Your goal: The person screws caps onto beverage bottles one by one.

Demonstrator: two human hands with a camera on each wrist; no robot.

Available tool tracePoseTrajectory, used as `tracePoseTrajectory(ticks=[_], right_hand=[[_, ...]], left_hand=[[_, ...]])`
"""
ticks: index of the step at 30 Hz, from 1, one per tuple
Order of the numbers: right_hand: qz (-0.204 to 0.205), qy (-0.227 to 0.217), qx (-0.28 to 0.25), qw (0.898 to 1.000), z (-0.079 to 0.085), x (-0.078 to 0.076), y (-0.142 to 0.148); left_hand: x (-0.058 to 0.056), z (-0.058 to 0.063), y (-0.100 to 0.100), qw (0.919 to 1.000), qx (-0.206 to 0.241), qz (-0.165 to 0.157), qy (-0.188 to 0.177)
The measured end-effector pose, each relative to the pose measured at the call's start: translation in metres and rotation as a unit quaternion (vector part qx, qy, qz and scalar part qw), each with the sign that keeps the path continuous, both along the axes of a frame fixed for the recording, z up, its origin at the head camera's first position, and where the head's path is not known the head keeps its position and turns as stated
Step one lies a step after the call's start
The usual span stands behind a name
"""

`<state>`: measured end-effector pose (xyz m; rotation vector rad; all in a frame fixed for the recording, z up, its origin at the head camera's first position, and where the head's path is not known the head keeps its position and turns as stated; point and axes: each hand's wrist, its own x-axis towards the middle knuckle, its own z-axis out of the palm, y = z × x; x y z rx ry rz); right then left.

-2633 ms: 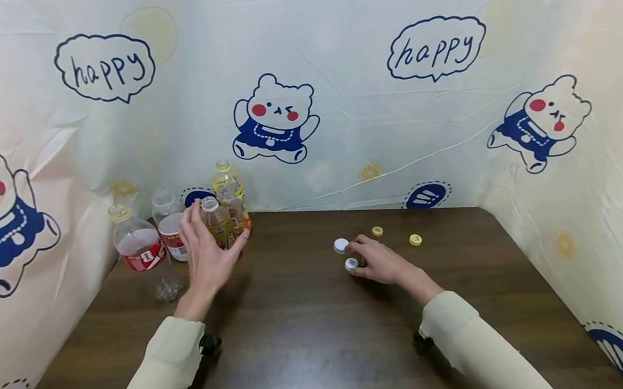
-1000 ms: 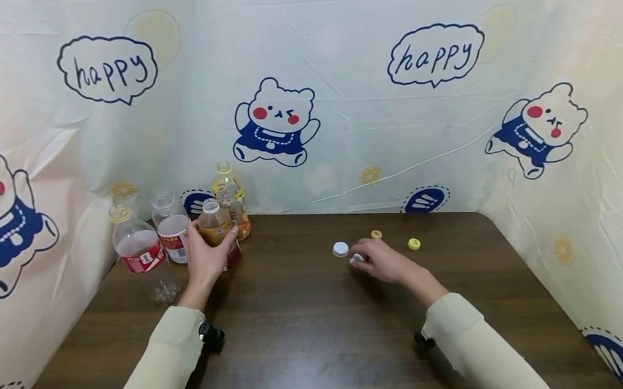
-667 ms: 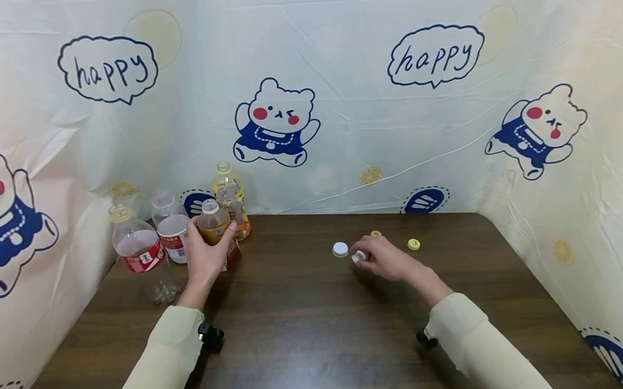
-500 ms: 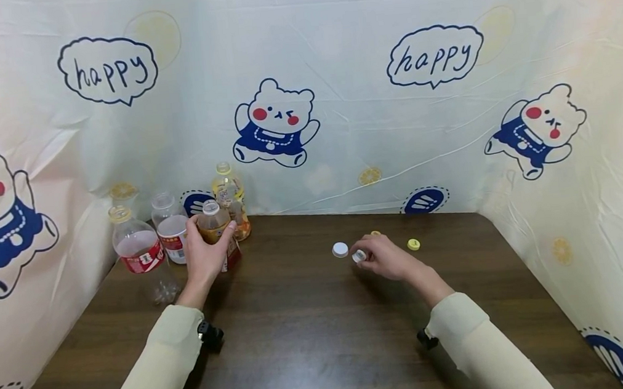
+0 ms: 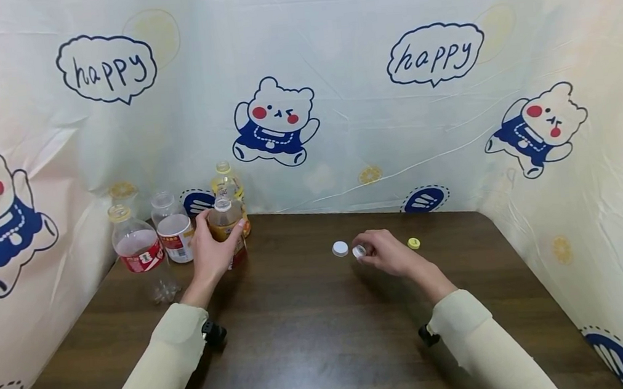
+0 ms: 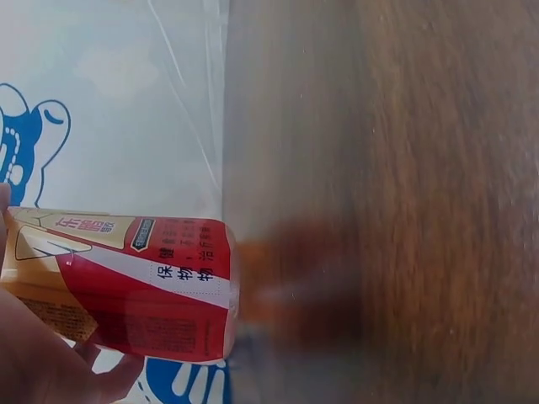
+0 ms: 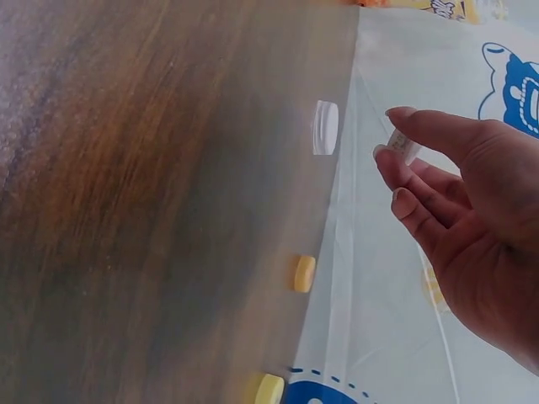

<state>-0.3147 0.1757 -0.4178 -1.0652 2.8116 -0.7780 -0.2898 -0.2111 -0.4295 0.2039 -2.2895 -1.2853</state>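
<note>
My left hand (image 5: 212,255) grips an uncapped plastic drink bottle (image 5: 225,219) with a gold and red label. The bottle stands upright; in the left wrist view its red lower label (image 6: 152,286) faces the camera, and whether its base touches the table cannot be told. My right hand (image 5: 391,253) pinches a small white bottle cap (image 5: 358,251) between thumb and fingertips, above the table. Just left of that hand lies a wider white cap (image 5: 340,249). A yellow cap (image 5: 413,243) lies to its right. An orange-yellow cap (image 7: 305,273) shows only in the right wrist view.
Several other uncapped bottles stand at the back left: a large one with a red label (image 5: 141,256), one with a white and red label (image 5: 176,234), and a yellow-labelled one (image 5: 228,180). A printed cloth (image 5: 339,124) borders the brown table (image 5: 312,330).
My left hand has closed around the bottle and shifted it slightly right. My right hand has picked the small white cap up off the table. One yellow cap has become hidden behind it.
</note>
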Motion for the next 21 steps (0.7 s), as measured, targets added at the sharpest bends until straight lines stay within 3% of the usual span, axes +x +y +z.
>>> tracePoseTrajectory(ticks=[9,14,21], right_hand=[[-0.005,-0.007,-0.006,1.000,0.004,0.000,-0.001],[-0.013,-0.004,-0.018,1.000,0.009,0.002,-0.001],[-0.007,0.003,-0.035,0.999,0.015,0.005,-0.003]], left_hand=[[0.004,0.001,0.014,0.9988,-0.016,-0.045,0.010],[0.006,0.002,0.025,0.9966,-0.020,-0.079,-0.011],[0.009,0.000,0.038,0.9943,-0.030,-0.099,-0.026]])
